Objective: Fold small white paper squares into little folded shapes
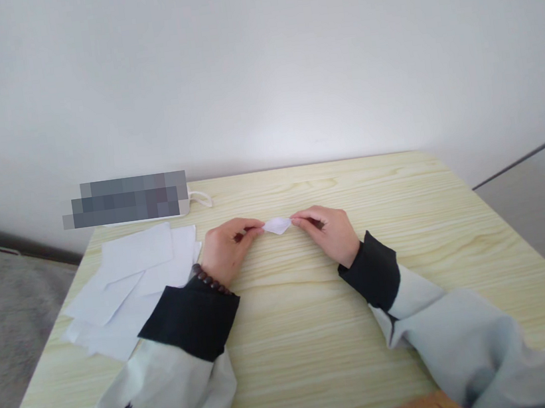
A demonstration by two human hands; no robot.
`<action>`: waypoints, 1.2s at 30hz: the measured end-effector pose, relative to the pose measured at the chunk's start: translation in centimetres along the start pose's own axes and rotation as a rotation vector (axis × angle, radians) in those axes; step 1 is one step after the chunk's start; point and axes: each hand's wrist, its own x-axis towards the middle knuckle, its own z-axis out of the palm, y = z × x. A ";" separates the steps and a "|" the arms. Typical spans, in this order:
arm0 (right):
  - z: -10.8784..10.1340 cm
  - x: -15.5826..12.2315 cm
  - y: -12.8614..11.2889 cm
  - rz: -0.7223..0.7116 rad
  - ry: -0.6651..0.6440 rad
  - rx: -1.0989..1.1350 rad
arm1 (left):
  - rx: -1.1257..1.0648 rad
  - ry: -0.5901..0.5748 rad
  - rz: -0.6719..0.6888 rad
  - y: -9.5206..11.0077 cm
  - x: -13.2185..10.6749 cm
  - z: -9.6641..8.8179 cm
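Observation:
A small folded white paper (pixel 278 225) is stretched between my two hands, over the middle of the table. My left hand (pixel 228 248) pinches its left tip between thumb and fingers. The right tip is pinched the same way by my right hand (pixel 329 231). Between the tips the paper is widest, with a point facing toward me and a fold line across it. A beaded bracelet (pixel 211 280) circles my left wrist.
Loose white paper sheets (pixel 133 252) overlap on the table's left side, close to my left forearm. Behind them lies a pixelated object (pixel 131 201) with a white strap loop (pixel 201 198). The wooden table (pixel 303 360) meets a pale wall (pixel 284 62) at its far edge.

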 end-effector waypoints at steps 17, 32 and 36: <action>0.2 0.1 -0.1 0.000 0.028 -0.025 | -0.027 0.036 -0.007 0.0 0.0 0.3; -7.2 2.1 10.2 0.269 0.395 -0.421 | 0.360 -0.135 0.276 -0.5 0.3 1.2; -10.2 1.5 13.1 0.357 0.478 -0.485 | 0.383 -0.147 0.282 -0.5 0.2 1.2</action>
